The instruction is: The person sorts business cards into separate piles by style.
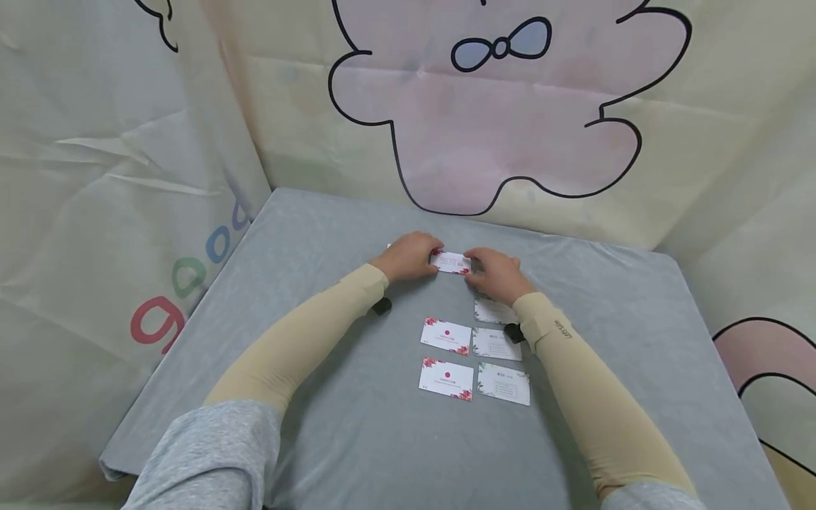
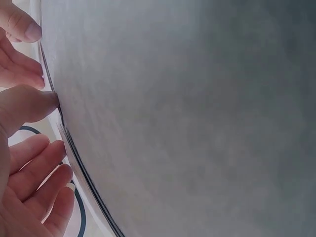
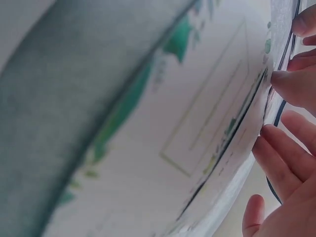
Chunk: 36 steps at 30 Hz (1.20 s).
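Note:
Toward the back of the table, a white business card with red flowers (image 1: 451, 263) spans the gap between both hands. My left hand (image 1: 409, 256) pinches its left end between thumb and fingers, while my right hand (image 1: 499, 273) grips the right end. The left wrist view shows the left hand (image 2: 29, 148) with its thumb at the card's thin edge. A white card with green leaves (image 1: 494, 312) lies partly hidden below the right hand. The right wrist view shows a leaf-patterned card (image 3: 197, 123) close up, with the right hand (image 3: 291, 163) beyond it.
Two red-flowered cards, one farther (image 1: 446, 336) and one nearer (image 1: 446, 379), lie in a column. Beside them are two leaf cards, one farther (image 1: 496, 344) and one nearer (image 1: 503, 384). A grey cloth covers the table (image 1: 357, 439). A printed curtain (image 1: 510, 142) hangs behind.

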Each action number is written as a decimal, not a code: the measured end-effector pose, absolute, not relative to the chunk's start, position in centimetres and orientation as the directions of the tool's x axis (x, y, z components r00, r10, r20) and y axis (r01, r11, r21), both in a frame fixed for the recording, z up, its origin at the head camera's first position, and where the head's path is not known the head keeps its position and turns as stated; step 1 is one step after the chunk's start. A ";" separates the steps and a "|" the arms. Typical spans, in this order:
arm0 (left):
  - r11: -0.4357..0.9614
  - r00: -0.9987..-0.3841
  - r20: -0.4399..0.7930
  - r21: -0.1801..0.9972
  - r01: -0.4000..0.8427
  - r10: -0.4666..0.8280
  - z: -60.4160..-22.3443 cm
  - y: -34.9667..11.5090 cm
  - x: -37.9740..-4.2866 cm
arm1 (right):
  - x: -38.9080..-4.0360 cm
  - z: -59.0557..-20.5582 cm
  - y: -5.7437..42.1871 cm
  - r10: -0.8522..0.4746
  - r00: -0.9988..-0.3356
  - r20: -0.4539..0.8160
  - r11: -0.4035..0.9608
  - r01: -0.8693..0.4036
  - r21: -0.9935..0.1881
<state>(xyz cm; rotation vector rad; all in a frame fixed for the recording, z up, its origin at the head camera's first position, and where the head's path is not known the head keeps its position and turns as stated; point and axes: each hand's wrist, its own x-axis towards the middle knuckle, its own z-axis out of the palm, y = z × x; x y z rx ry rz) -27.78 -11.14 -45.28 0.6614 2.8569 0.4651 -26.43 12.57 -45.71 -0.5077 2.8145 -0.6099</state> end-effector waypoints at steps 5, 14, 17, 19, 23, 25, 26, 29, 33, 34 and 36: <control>0.855 -0.888 -0.083 0.323 0.406 0.453 -45.8 -11.3 -27.2 | -26.1 -46.2 12.7 -0.374 -0.917 -0.138 0.851 -0.280 -0.445; 0.762 -0.811 -0.005 0.345 0.548 0.585 -45.6 -12.8 -22.3 | -20.3 -45.3 13.3 -0.411 -0.910 -0.053 0.833 -0.351 -0.428; 0.719 -0.772 -0.001 0.364 0.591 0.635 -45.4 -13.5 -19.6 | -17.6 -45.0 13.3 -0.453 -0.891 -0.027 0.813 -0.401 -0.422; 0.698 -0.752 0.000 0.372 0.612 0.659 -45.1 -13.9 -18.0 | -16.1 -44.8 13.3 -0.483 -0.876 -0.013 0.800 -0.434 -0.415; 0.665 -0.716 -0.024 0.394 0.635 0.698 -44.4 -14.0 -15.7 | -13.9 -44.8 13.0 -0.528 -0.849 0.018 0.777 -0.491 -0.394; 0.663 -0.708 -0.045 0.395 0.636 0.705 -44.4 -13.9 -15.0 | -13.1 -44.9 12.9 -0.540 -0.842 0.024 0.776 -0.508 -0.374; 0.665 -0.706 -0.052 0.393 0.636 0.706 -44.4 -13.8 -14.8 | -12.7 -44.9 12.9 -0.542 -0.840 0.024 0.777 -0.513 -0.365; 0.680 -0.718 -0.068 0.391 0.620 0.693 -44.5 -13.5 -14.5 | -12.0 -45.0 12.7 -0.545 -0.838 0.025 0.781 -0.518 -0.349; 0.690 -0.731 -0.067 0.395 0.606 0.680 -44.7 -13.4 -14.3 | -11.5 -45.2 12.6 -0.543 -0.839 0.022 0.780 -0.515 -0.356; 0.689 -0.730 -0.064 0.397 0.607 0.680 -44.8 -13.4 -14.2 | -11.4 -45.2 12.6 -0.542 -0.840 0.022 0.780 -0.513 -0.359; 0.683 -0.726 -0.059 0.399 0.612 0.685 -44.8 -13.4 -14.2 | -11.2 -45.2 12.6 -0.540 -0.841 0.023 0.778 -0.510 -0.368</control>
